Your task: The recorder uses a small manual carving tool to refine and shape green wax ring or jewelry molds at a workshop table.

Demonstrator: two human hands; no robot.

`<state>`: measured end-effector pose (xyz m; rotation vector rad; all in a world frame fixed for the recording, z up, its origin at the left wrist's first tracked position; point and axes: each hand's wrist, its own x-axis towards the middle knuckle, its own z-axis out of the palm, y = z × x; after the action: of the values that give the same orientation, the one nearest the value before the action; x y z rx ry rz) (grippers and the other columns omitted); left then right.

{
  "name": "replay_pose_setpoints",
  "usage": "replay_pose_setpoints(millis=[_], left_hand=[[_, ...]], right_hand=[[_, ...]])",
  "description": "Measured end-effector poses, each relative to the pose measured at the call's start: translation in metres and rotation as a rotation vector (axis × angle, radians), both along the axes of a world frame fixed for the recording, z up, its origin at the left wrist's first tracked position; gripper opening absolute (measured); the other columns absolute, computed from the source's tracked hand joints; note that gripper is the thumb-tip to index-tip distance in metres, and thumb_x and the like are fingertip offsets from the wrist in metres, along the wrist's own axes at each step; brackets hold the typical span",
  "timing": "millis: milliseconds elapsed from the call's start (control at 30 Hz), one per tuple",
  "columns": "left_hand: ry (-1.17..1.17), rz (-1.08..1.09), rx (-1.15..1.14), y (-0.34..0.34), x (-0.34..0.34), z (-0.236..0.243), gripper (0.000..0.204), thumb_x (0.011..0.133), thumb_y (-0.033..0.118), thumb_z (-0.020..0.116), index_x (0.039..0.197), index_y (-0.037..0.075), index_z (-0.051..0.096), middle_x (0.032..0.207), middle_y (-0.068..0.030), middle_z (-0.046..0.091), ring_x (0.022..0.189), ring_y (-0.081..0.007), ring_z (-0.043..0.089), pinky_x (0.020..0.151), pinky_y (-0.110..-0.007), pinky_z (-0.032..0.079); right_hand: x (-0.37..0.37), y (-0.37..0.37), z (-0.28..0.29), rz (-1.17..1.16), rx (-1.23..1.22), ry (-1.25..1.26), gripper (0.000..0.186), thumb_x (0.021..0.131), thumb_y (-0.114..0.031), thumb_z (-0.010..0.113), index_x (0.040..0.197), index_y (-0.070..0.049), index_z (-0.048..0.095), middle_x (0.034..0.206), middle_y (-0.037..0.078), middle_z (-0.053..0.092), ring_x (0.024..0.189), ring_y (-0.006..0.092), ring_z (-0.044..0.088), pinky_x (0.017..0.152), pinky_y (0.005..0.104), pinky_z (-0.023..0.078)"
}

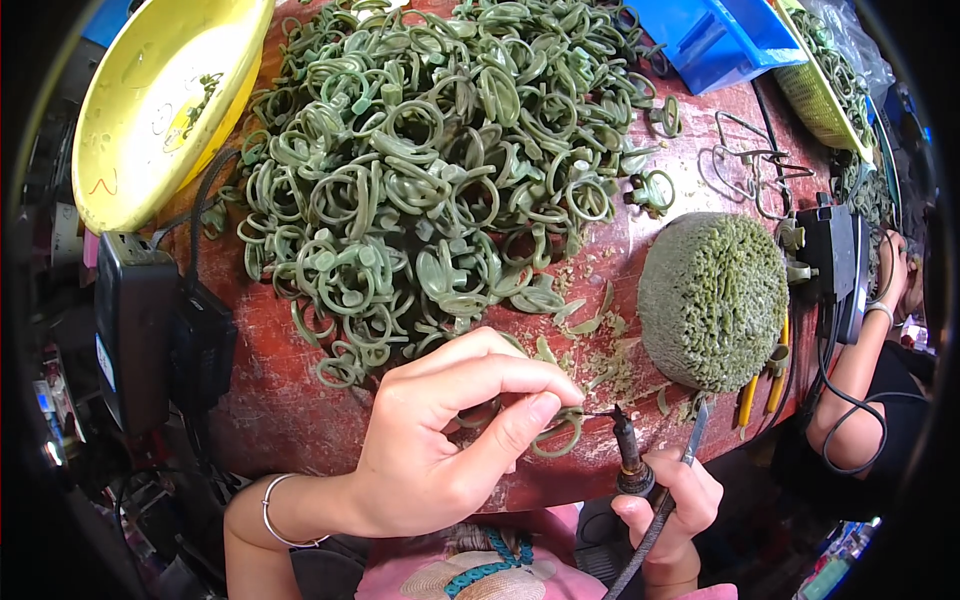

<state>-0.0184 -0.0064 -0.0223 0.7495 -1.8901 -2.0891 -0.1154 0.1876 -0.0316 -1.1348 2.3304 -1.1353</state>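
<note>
My left hand [457, 428] pinches a small green ring piece [553, 436] between thumb and fingers, low at the middle of the red table. My right hand [678, 500] grips a dark pen-like tool [629, 455] with a thin tip, which reaches to the ring, and a long metal blade-like tool [657, 530] angled upward. Beyond my hands lies a large pile of green ring pieces [420, 180]. A round, pitted green block [713, 300] stands to the right, with green shavings [590, 325] beside it.
A yellow tray [115, 140] and dark power boxes [135, 330] are at left. A blue bin [690, 40], green basket [830, 95], bent wire [750, 155], yellow-handled tool [748, 405] and black device with cables [825, 260] are at right. Another person's arm [860, 380] is at far right.
</note>
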Motion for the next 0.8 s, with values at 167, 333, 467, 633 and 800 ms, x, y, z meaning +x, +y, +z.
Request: replay_pose_setpoints(millis=[167,333,467,633,800], left_hand=[[-0.002,-0.001,-0.007,-0.0004,0.0000,0.0001,0.013,0.084,0.005,0.053,0.089,-0.003,0.063,0.081,-0.0097,0.054,0.052,-0.0075,0.052,0.046,-0.018,0.043],[-0.007,-0.007,-0.032,-0.0010,0.0001,0.0001,0.013,0.084,0.005,0.053,0.089,-0.002,0.063,0.080,-0.0092,0.054,0.051,-0.0070,0.052,0.045,-0.017,0.041],[-0.010,-0.007,-0.014,-0.0009,0.0005,0.0004,0.013,0.085,0.005,0.052,0.089,-0.002,0.063,0.080,-0.0095,0.054,0.052,-0.0073,0.052,0.045,-0.017,0.042],[-0.013,0.005,0.002,-0.0010,0.0007,0.0009,0.014,0.085,0.005,0.052,0.089,-0.003,0.062,0.082,-0.0108,0.054,0.052,-0.0081,0.052,0.045,-0.018,0.044],[-0.001,0.002,0.013,-0.0016,0.0008,0.0013,0.014,0.085,0.005,0.051,0.089,-0.004,0.062,0.082,-0.0110,0.054,0.053,-0.0081,0.053,0.045,-0.017,0.043]], right_hand=[[-0.0034,0.0003,0.0001,0.046,-0.005,-0.011,0.045,0.071,-0.038,0.066,0.073,0.006,0.052,0.056,0.009,0.049,0.046,0.0171,0.045,0.044,0.0266,0.035],[-0.0025,0.0000,0.0003,0.039,0.001,-0.010,0.046,0.071,-0.038,0.066,0.073,0.006,0.052,0.055,0.008,0.048,0.046,0.0169,0.045,0.044,0.0267,0.034],[0.0005,-0.0010,0.0002,-0.010,0.008,-0.016,0.046,0.071,-0.037,0.066,0.073,0.006,0.052,0.055,0.008,0.048,0.046,0.0168,0.045,0.044,0.0266,0.034],[-0.0001,-0.0012,0.0003,-0.015,-0.006,-0.010,0.045,0.070,-0.036,0.067,0.073,0.006,0.052,0.055,0.009,0.048,0.046,0.0166,0.045,0.044,0.0266,0.034],[0.0004,0.0003,-0.0018,0.006,-0.020,0.002,0.048,0.074,-0.041,0.064,0.073,0.005,0.051,0.054,0.008,0.049,0.045,0.0156,0.046,0.043,0.0253,0.036]])
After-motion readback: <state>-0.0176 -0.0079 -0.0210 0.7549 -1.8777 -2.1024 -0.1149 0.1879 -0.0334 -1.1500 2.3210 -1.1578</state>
